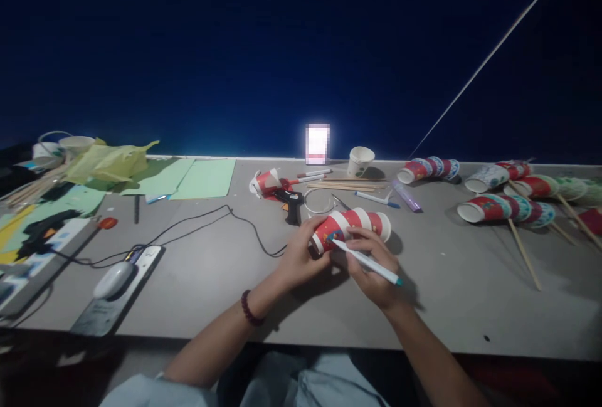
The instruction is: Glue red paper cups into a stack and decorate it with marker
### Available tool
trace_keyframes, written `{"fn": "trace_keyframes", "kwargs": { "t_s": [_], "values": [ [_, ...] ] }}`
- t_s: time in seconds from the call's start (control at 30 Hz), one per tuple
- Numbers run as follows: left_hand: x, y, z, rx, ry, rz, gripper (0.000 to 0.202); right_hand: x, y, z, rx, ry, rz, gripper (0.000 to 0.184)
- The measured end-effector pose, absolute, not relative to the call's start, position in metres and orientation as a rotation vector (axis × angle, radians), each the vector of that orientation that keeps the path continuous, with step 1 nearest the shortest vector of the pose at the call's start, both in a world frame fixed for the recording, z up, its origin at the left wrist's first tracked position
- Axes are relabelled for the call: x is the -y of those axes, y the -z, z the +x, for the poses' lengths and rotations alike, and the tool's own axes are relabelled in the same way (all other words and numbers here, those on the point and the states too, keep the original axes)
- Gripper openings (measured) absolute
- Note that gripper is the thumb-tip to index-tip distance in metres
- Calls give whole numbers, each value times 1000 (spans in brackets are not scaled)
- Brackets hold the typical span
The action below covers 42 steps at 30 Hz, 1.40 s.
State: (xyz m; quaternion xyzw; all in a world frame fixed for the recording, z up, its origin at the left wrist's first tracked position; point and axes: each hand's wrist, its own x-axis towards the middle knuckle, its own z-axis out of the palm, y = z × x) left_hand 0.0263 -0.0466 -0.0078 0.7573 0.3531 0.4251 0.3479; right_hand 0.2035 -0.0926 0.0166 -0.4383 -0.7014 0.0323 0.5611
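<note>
Just above the table, a row of red-and-white paper cups (353,219) joined end to end lies on its side between my hands. My left hand (301,253) is closed round its left end, thumb below and fingers behind. A white marker with a teal end (376,266) is gripped in my right hand (376,269). The marker's tip touches or nearly touches a blue-green patch on the leftmost cup. Behind the cups lie a black glue gun (292,206) and a coil of clear strip (320,201).
Several decorated cup rows (505,209) with wooden sticks lie at right. A white paper cup (360,161) stands at the back beside loose sticks (345,185). Leftward are green paper sheets (207,178), a power strip (56,253), a phone (108,306) with a mouse (114,280), and a black cable (188,222).
</note>
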Motion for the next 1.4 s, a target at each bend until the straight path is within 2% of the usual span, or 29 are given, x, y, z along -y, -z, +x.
{"fn": "trace_keyframes", "kwargs": {
  "t_s": [0.3, 0.87, 1.13, 1.23, 1.4],
  "values": [
    [47, 5, 26, -881, -1110, 1947, 64, 97, -11, 209, 1498, -216, -1024, 17],
    [41, 23, 26, -883, -1139, 1708, 63, 93, 5, 208, 1322, -115, -990, 19],
    [42, 16, 29, -804, -1041, 1330, 68, 90, 2, 209, 1531, 185, -1123, 34],
    [43, 13, 31, -777, -1071, 1266, 71, 88, 0, 206, 1663, 241, -1077, 53],
    [47, 7, 26, -606, -1029, 1352, 71, 85, 9, 203, 1639, 59, -1050, 79]
  ]
}}
